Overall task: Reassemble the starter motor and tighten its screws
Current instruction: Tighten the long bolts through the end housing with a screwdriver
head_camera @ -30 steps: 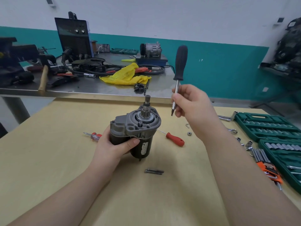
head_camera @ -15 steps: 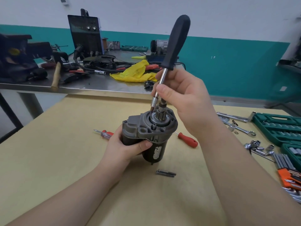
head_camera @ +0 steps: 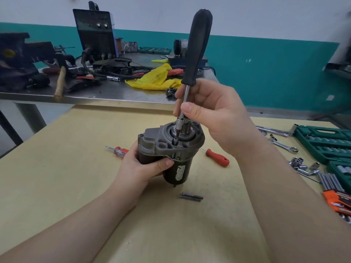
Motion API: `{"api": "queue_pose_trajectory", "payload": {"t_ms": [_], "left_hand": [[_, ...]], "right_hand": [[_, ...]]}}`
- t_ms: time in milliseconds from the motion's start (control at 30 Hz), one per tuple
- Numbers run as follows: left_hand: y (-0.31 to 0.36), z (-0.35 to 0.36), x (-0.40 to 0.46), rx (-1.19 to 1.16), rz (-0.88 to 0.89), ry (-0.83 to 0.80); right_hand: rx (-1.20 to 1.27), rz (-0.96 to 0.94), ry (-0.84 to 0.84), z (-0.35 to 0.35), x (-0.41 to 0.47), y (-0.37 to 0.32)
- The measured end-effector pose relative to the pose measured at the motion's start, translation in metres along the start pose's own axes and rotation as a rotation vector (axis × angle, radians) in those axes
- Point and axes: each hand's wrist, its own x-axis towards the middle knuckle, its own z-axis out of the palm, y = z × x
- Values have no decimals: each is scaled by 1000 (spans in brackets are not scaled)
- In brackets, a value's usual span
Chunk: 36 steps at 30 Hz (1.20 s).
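The right hand [head_camera: 214, 114] pinches the bare metal shaft of the black-handled screwdriver [head_camera: 199, 48] low down, thumb and fingers [head_camera: 190, 109] curled round it just above the bit holder, with the handle standing free above the knuckles. The tool leans slightly, handle toward the far right and tip toward the near left. Its dark bit hangs just above, or barely at, the raised screw [head_camera: 175, 140] on the near flange; contact is too fine to tell.

That screw sits in the grey end housing of the starter motor [head_camera: 171, 149], which stands upright near the middle of the counter [head_camera: 57, 177], long axis roughly vertical, pinion gear uppermost beside the bit holder. So the target lies straight down and a touch nearer the person than the fingertips; the coming move, as I judge it, is a short drop along the shaft's line to seat the bit, then turning.

The left hand [head_camera: 140, 168] wraps the dark motor body from the left, thumb across the front below the flange, bracing it against twist.

Two loose bolts [head_camera: 191, 196] lie on the counter just in front of the motor, probably still to go in. A red-handled screwdriver [head_camera: 216, 157] lies behind to the right.
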Motion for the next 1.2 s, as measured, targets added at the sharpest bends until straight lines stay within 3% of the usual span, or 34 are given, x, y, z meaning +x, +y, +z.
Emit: {"api": "queue_pose_trajectory", "payload": {"t_ms": [800, 1200], "left_hand": [[-1, -1, 1, -2, -18, 12], [-4, -3, 2, 0, -3, -9]], "right_hand": [[-3, 16, -7, 3, 0, -2], [-166, 36, 13, 3, -1, -11]]}}
